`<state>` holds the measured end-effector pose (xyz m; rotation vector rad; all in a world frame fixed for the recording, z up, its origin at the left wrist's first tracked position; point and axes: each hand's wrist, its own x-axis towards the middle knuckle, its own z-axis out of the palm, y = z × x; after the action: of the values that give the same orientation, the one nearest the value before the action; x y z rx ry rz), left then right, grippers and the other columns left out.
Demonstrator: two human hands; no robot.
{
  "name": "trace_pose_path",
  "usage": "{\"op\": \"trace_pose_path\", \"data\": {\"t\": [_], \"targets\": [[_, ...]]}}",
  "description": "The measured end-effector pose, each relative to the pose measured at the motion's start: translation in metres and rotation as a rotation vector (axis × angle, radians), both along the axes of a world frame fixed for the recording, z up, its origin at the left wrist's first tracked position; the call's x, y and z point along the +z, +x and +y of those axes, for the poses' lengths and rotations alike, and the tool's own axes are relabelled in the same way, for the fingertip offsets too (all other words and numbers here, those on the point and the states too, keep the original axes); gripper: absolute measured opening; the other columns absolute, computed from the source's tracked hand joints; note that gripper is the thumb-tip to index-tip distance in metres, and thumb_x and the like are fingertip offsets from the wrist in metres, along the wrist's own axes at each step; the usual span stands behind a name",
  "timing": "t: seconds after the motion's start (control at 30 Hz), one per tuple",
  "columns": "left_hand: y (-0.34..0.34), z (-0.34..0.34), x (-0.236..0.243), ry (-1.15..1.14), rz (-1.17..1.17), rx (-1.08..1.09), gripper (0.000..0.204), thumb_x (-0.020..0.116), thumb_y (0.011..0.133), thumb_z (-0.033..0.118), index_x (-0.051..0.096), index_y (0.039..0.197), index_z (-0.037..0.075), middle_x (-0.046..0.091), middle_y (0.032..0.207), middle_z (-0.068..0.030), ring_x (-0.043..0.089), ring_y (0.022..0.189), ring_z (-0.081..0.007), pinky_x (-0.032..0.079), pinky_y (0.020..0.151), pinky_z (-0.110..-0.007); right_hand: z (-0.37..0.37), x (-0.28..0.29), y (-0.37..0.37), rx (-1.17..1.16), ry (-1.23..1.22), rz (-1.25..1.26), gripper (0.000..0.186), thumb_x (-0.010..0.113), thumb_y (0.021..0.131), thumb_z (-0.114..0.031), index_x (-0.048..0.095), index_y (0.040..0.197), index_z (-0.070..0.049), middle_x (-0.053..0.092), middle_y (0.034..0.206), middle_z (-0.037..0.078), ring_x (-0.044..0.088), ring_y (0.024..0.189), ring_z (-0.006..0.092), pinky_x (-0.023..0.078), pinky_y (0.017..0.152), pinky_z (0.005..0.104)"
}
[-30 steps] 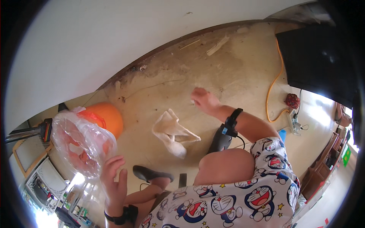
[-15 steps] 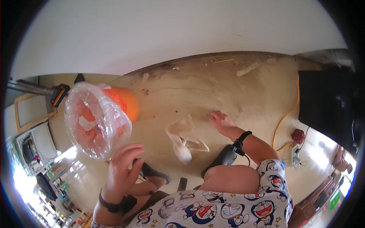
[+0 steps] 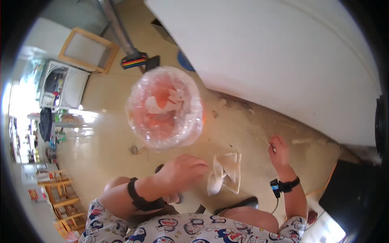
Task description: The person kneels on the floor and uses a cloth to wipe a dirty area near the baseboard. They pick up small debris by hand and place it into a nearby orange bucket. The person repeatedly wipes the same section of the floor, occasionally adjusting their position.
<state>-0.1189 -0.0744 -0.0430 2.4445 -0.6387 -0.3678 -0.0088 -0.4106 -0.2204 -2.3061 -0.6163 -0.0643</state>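
An orange bin with a clear plastic bag (image 3: 193,121) over its rim stands on the floor ahead and left, crumpled white paper (image 3: 156,105) inside. My left hand (image 3: 184,172) hovers at its near side, apart from the bag; its fingers are smeared by motion. To the right, low over the floor near the wall, my right hand (image 3: 279,153) has its fingers curled together. A tiny pale bit shows at the fingertips, too small to name. Between the hands a twisted beige cloth (image 3: 227,172) lies on the floor, touched by neither.
A white panel or wall (image 3: 275,48) rises on the far side, with dirt and scraps along its foot. A vacuum cleaner head on a tube (image 3: 135,60) is behind the bin. A black box-like object (image 3: 350,190) stands at right, wooden chairs (image 3: 60,198) at left.
My view has turned left, bringing the bin towards the middle. My right hand's fingers have curled in. The left hand has moved from beside the bag to its near side.
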Motion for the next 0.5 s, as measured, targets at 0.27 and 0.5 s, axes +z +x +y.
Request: {"op": "trace_pose_path", "data": {"t": [0.27, 0.5], "targets": [[-0.016, 0.010, -0.023, 0.156, 0.025, -0.160, 0.022, 0.061, 0.082, 0.019, 0.061, 0.099, 0.005, 0.063, 0.105, -0.0094, 0.062, 0.097, -0.0276, 0.049, 0.087, -0.040, 0.079, 0.143, 0.042, 0.490, -0.073, -0.302, 0.011, 0.062, 0.074, 0.000, 0.057, 0.083, -0.003, 0.059, 0.090, 0.012, 0.060, 0.080, 0.0302, 0.052, 0.069, 0.0358], [-0.030, 0.017, -0.046, 0.337, -0.004, -0.189, 0.023, 0.064, 0.079, 0.024, 0.062, 0.094, 0.006, 0.062, 0.094, -0.0094, 0.062, 0.088, -0.0277, 0.049, 0.077, -0.040, 0.201, 0.211, 0.036, 0.819, 0.078, -0.985, 0.014, 0.065, 0.068, -0.010, 0.058, 0.080, -0.005, 0.060, 0.094, 0.010, 0.061, 0.082, 0.0240, 0.055, 0.073, 0.0351]]}}
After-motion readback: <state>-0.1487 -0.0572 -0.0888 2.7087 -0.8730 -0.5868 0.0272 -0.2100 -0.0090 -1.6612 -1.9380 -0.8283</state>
